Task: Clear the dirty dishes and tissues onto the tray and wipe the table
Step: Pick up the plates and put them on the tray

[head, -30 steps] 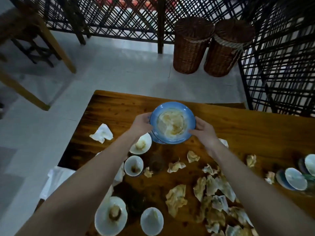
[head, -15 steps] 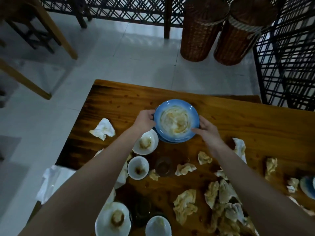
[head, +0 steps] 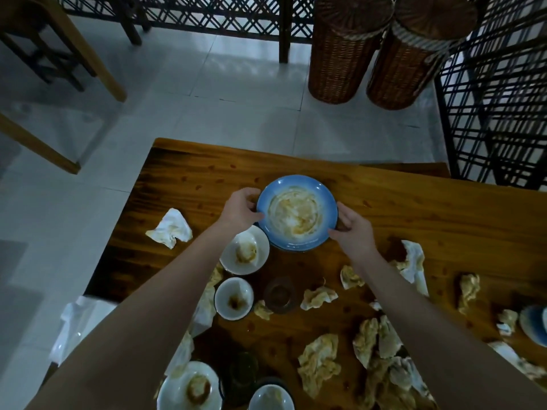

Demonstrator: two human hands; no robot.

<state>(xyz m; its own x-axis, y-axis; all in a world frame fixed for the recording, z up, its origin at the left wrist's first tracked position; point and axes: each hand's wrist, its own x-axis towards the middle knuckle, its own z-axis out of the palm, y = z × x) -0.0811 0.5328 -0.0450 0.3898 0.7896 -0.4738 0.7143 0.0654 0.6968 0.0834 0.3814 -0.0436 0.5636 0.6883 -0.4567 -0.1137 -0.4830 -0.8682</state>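
A dirty blue plate [head: 297, 213], smeared with sauce, is held over the far middle of the wooden table [head: 414, 220], with another blue dish just under it. My left hand [head: 241, 208] grips its left rim. My right hand [head: 350, 224] holds its right rim with curled fingers. Dirty white bowls sit near my left arm: one [head: 244, 250] beside the plate, a smaller one [head: 233, 298] nearer. Stained crumpled tissues [head: 319, 362] lie scattered across the near right of the table. One tissue [head: 170, 229] lies at the left edge.
A small dark glass cup [head: 279, 294] stands between the bowls and tissues. Two more white dishes [head: 191, 386] sit at the near edge. A blue dish [head: 535, 325] shows at the right border. Two wicker baskets [head: 340, 54] and a black lattice screen [head: 497, 99] stand beyond the table.
The blue plate, held by both hands, has come lower and a little farther from me, down onto the blue dish under it. The view has tipped downward.
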